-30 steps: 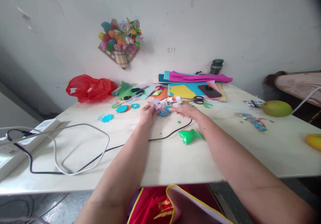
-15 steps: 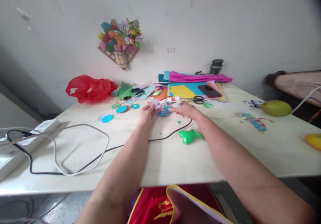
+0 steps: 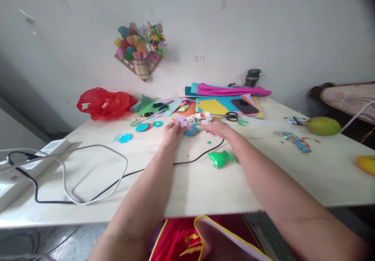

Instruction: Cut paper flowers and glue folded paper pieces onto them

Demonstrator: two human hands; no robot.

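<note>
My left hand (image 3: pixel 172 133) pinches a pale purple paper flower (image 3: pixel 181 121) above the middle of the table. In my right hand (image 3: pixel 215 127) is a white glue gun (image 3: pixel 199 117), its tip pointing left at the flower. Whether the tip touches the flower is too small to tell. A light blue round piece (image 3: pixel 196 126) shows by my right fingers. Just below the gun lies a blue patterned piece (image 3: pixel 191 132), partly hidden. A black cord runs from the gun across the table to the left.
Scissors (image 3: pixel 231 116), coloured sheets (image 3: pixel 212 105) and a phone (image 3: pixel 244 106) lie behind my hands. Nearer me is a green bag (image 3: pixel 218 159). Blue paper flowers (image 3: pixel 125 138), a red bag (image 3: pixel 107 103) and a power strip (image 3: pixel 32 167) are left; a mango (image 3: pixel 322 125) is right.
</note>
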